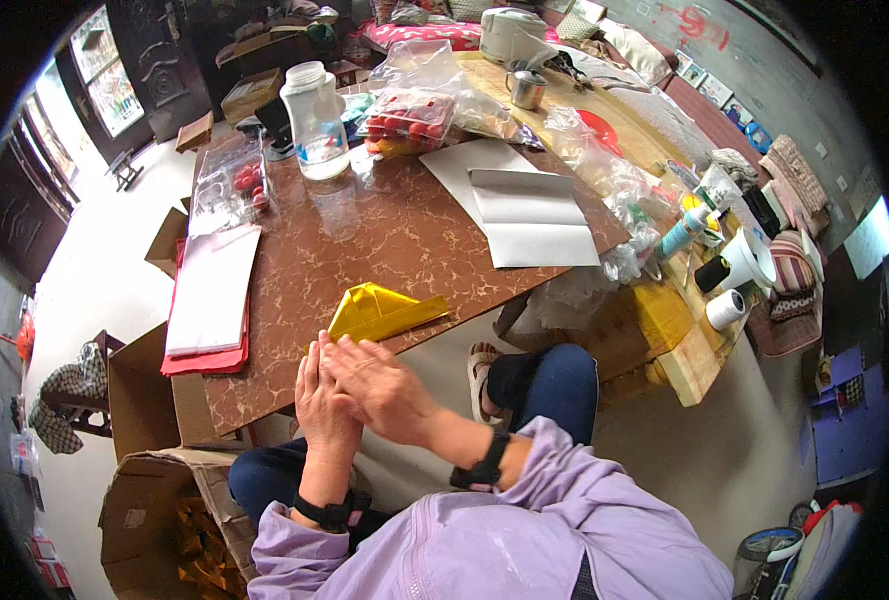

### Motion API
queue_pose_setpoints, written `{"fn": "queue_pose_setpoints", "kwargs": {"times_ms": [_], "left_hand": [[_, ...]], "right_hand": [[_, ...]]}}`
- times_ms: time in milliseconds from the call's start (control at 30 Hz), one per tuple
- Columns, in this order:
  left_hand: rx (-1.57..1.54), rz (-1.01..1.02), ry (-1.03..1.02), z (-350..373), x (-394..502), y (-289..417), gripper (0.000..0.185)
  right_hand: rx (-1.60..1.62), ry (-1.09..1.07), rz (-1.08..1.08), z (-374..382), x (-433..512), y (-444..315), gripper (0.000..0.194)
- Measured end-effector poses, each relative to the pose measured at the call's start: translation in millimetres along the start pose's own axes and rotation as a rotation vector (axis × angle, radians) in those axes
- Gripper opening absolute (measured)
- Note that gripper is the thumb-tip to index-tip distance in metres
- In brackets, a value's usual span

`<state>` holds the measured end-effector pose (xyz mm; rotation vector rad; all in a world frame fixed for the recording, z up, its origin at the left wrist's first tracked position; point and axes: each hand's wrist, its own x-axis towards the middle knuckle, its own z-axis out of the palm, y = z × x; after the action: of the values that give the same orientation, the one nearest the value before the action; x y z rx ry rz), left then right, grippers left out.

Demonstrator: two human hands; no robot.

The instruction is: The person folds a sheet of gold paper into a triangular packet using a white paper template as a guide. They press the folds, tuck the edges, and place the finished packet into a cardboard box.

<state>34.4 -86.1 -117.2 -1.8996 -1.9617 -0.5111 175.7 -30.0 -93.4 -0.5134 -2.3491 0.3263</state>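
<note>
A folded gold foil paper [373, 311], shaped like a boat with a raised middle, rests by the near edge of the brown marble-patterned table [384, 247]. Its left end disappears behind my fingers. My left hand [323, 409] is upright with straight fingers, its tips at that end of the paper. Across it lies my right hand [392, 390], fingers extended and close together, the two palms meeting. Whether any of the foil is caught between them is hidden.
At left lies a stack of white and red paper [211, 292]. Behind stand a plastic jug [315, 124] and a clear box of red fruit [407, 120]. White sheets [534, 217] lie at right. A carton [151, 502] by my left leg holds gold folded pieces [204, 551].
</note>
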Motion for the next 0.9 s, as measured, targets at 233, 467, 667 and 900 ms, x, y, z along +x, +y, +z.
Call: {"fn": "queue_pose_setpoints", "kwargs": {"times_ms": [233,467,667,900], "left_hand": [[0.036,-0.013,-0.073,-4.7,1.5,1.7,0.058],[-0.044,-0.071,-0.09,-14.0,5.2,8.9,0.064],[0.009,-0.083,-0.089,-15.1,3.5,6.7,0.069],[-0.011,-0.189,-0.154,-31.1,0.7,15.2,0.089]], "right_hand": [[-0.131,0.126,0.074,11.8,1.4,13.7,0.049],[-0.377,0.085,0.071,-29.4,-26.3,50.3,0.042],[-0.451,0.091,0.095,-61.5,-46.2,69.1,0.042],[-0.443,0.086,0.124,-57.5,-48.7,68.4,0.042]]}}
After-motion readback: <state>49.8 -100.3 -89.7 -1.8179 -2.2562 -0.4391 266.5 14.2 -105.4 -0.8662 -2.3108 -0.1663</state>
